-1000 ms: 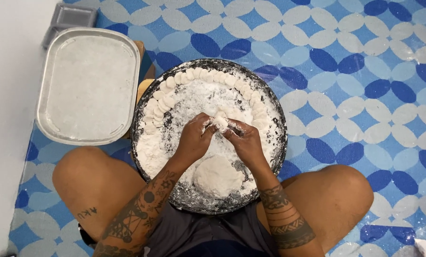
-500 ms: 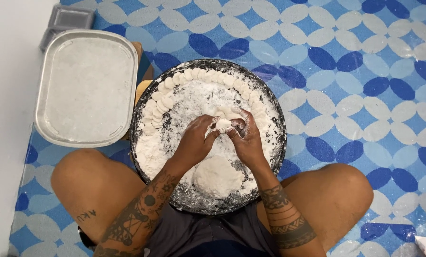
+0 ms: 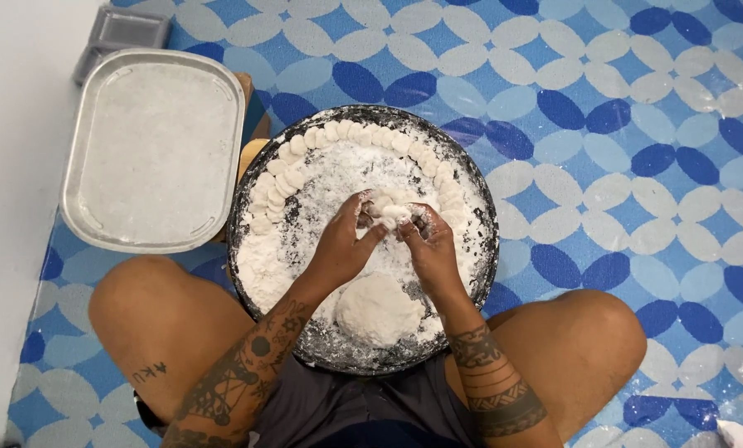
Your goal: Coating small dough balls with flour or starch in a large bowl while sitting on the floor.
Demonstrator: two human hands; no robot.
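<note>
A round dark pan (image 3: 487,249) dusted with flour rests on the floor between my knees. Over its middle my left hand (image 3: 342,245) and my right hand (image 3: 429,245) meet, both pinching one small piece of dough (image 3: 392,211). A large ball of dough (image 3: 378,309) lies in the pan just below my hands. Several small shaped dough pieces (image 3: 338,133) line the pan's far and left rim in an arc.
A floured rectangular metal tray (image 3: 154,149) lies to the left of the pan, with a small grey container (image 3: 122,29) behind it. A wooden piece (image 3: 251,153) shows between tray and pan. The floor mat (image 3: 637,166) is blue and white patterned; a white wall (image 3: 6,166) runs along the left.
My hands have stayed over the pan's middle, working the small dough piece; the fingers have closed in tighter around it.
</note>
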